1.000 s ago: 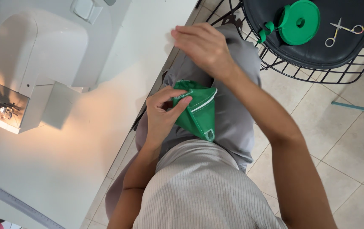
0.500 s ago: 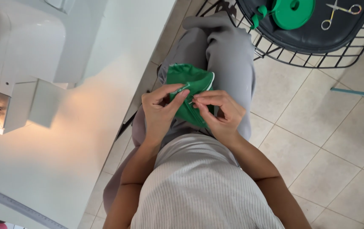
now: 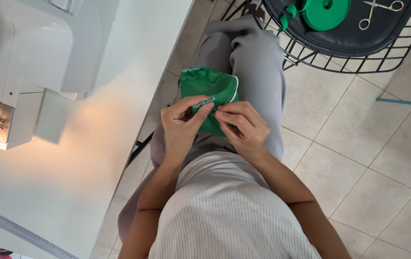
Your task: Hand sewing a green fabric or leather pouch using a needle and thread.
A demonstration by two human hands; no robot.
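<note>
Beige floor tiles (image 3: 358,192) fill the right side of the head view, and a white table (image 3: 71,192) with a white sewing machine (image 3: 23,72) stands at nine o'clock. On the grey trousers (image 3: 258,62) in the lap lies a green fabric piece (image 3: 208,84) with white edging; its long axis runs from the hands toward twelve o'clock. The left hand (image 3: 181,127) pinches the near edge between thumb and fingers, closed narrow on the cloth. The right hand (image 3: 243,127) grips the same edge just beside it, fingertips touching the left ones. Both hands are equally near. At one o'clock a black wire chair (image 3: 339,57) carries a green spool (image 3: 325,9) and scissors (image 3: 378,10).
</note>
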